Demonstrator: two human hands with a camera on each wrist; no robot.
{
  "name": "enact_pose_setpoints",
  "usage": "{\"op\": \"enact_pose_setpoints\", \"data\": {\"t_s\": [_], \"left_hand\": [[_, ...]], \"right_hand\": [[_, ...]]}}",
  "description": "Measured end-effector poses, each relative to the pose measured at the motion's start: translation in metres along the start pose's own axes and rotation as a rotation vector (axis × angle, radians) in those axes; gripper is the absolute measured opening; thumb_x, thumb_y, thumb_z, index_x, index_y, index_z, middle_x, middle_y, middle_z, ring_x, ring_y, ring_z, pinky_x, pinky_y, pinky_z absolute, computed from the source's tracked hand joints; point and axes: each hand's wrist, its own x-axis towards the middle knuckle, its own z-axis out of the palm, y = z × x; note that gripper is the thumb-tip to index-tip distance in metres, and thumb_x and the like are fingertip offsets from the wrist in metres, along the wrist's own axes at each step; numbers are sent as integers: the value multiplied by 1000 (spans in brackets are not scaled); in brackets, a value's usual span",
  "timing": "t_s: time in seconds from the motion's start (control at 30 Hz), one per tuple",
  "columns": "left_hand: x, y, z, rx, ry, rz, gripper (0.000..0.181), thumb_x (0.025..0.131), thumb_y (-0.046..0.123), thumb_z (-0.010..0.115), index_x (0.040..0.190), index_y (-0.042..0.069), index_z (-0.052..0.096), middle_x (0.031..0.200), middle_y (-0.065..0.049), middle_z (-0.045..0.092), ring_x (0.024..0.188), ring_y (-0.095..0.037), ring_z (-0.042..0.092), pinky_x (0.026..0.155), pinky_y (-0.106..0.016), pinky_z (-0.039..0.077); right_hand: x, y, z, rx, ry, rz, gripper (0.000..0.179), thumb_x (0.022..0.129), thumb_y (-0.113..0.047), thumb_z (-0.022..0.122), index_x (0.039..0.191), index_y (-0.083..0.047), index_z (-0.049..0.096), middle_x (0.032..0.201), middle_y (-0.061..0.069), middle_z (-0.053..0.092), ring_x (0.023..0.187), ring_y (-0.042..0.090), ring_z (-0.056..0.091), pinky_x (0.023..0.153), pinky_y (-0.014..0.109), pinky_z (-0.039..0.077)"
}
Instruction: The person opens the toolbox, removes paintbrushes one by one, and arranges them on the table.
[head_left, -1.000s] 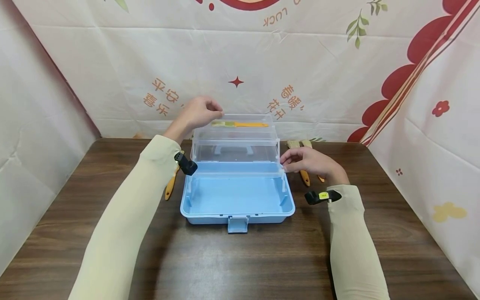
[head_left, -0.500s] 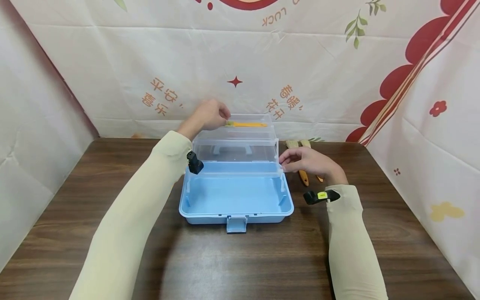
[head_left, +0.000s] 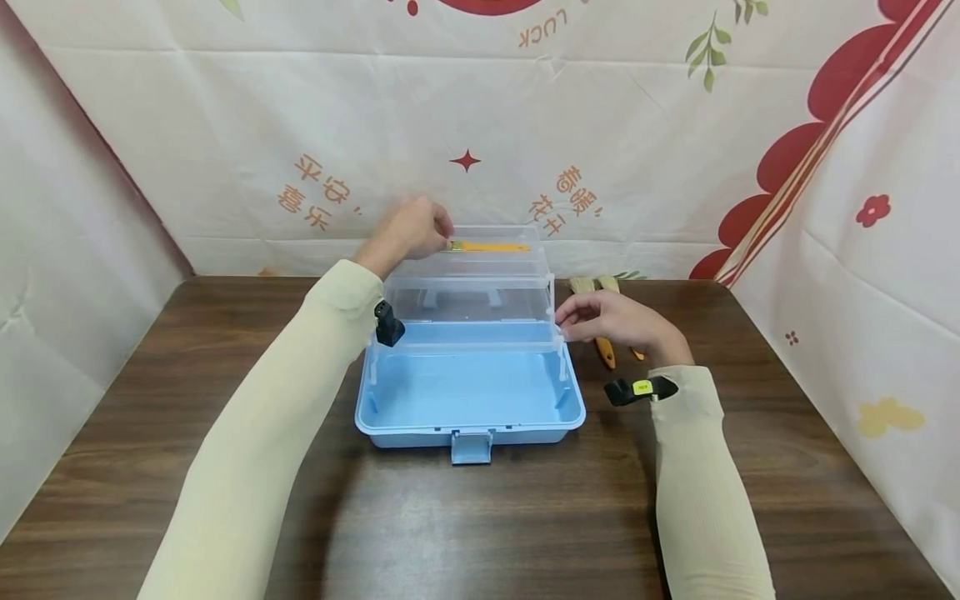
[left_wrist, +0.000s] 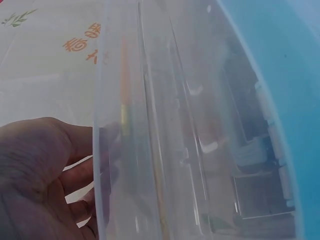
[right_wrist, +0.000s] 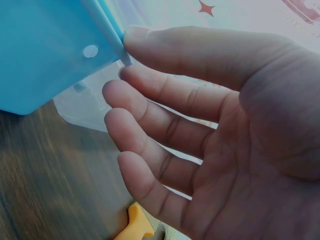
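Note:
A light blue tool box (head_left: 469, 435) with raised clear trays stands on the table. In its upper tray (head_left: 480, 267) lies a paintbrush (head_left: 497, 247) with a yellow handle pointing right. My left hand (head_left: 407, 231) reaches to the tray's left end, its fingers pinching the bristle end and hiding it. Through the cloudy tray wall, the left wrist view shows the paintbrush (left_wrist: 124, 100) faintly beside the fingertips. At the box's right side, my right hand (head_left: 618, 319) pinches an edge of the tray support between thumb and forefinger; its other fingers are spread and bent in the right wrist view.
Two more paintbrushes (head_left: 604, 352) lie on the table behind and below the right hand, bristles toward the back. The blue latch (head_left: 471, 448) hangs down in front. A printed cloth (head_left: 465, 100) backs the dark wooden table (head_left: 450, 533).
My left hand has moved right, from the upper tray's corner onto the paintbrush's bristle end. Its arm now covers a brush seen earlier at the box's left. The right hand stays put.

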Motion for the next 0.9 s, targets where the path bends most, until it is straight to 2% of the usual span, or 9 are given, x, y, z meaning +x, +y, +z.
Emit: {"op": "enact_pose_setpoints", "data": {"t_s": [0.33,0.7,0.9], "left_hand": [[1,3,-5,10,-31,-12,21,105,11,75,125,7,80,133,-13,70,117,-32,59,107,-43,52],[3,7,-9,22,-57,-56,24,105,11,75,128,9,81,141,-12,68,119,-32,58,111,-44,51],[5,7,-9,29,-67,-51,24,106,11,73,129,8,80,139,-13,68,118,-32,58,111,-42,51]], "right_hand": [[-2,-2,1,9,6,-1,30,104,-19,77,128,-2,74,119,13,74,107,36,65,101,43,55],[-1,-2,0,13,-10,-14,27,104,-16,75,127,-1,74,117,13,75,105,33,65,99,43,55],[0,-2,0,15,-17,-16,27,105,-15,75,127,0,73,116,13,74,104,31,65,97,40,55]]}}
